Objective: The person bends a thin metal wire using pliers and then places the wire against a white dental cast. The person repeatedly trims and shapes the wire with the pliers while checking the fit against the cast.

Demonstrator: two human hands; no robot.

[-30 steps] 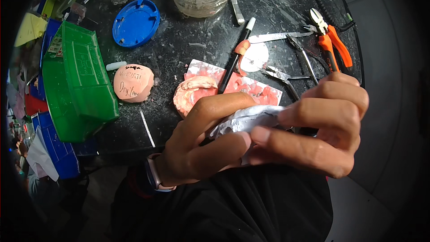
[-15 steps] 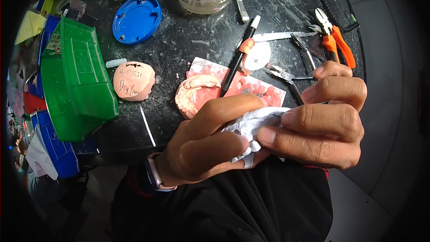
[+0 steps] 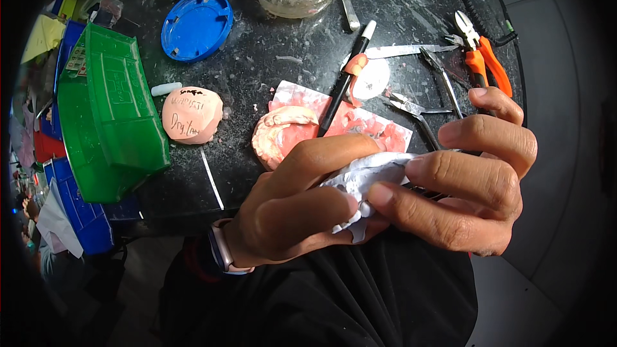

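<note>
Turned slightly since a second ago, baring tooth shapes (image 3: 355, 219), a white dental cast (image 3: 352, 178) sits gripped by left hand (image 3: 292, 202) and right hand (image 3: 472, 177) over the surface's (image 3: 247, 80) near edge; uneven thumb pressure could chip it.

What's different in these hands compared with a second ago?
The white cast shifted slightly right, baring tooth-like bumps along its lower edge. The right hand fanned its upper fingers; it and the left hand both keep hold. The pen and green bin stayed put.
</note>
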